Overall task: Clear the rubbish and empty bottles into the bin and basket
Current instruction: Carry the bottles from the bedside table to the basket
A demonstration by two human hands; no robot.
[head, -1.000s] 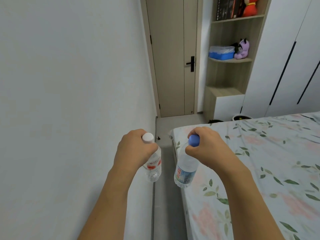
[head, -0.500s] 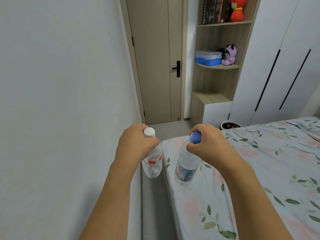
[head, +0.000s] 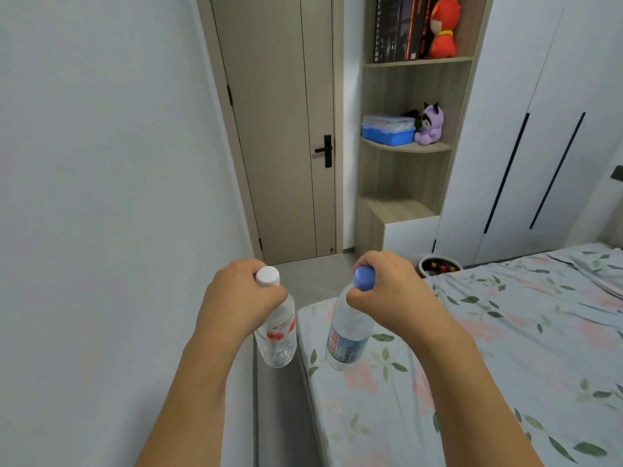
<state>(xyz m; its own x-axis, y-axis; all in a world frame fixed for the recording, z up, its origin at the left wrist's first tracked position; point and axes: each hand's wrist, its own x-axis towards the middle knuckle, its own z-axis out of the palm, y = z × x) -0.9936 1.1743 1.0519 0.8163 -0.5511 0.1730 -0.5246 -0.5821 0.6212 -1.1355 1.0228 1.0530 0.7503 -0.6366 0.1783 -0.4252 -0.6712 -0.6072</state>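
Carrying two clear bottles beside the bed (head: pixel 505 332).
Left hand (head: pixel 236 298) grasps the white-capped bottle (head: pixel 278 335); right hand (head: pixel 391 288) grasps the blue-capped bottle (head: pixel 347 335).

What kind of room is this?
Most likely a bedroom: a bed with a floral sheet, tall white wardrobe doors with dark handles, and a wooden shelf unit holding a purple plush toy.

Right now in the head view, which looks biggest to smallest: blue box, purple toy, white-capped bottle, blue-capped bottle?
1-2. White-capped bottle and blue-capped bottle: alike, enlarged by nearness.
3. Blue box.
4. Purple toy.
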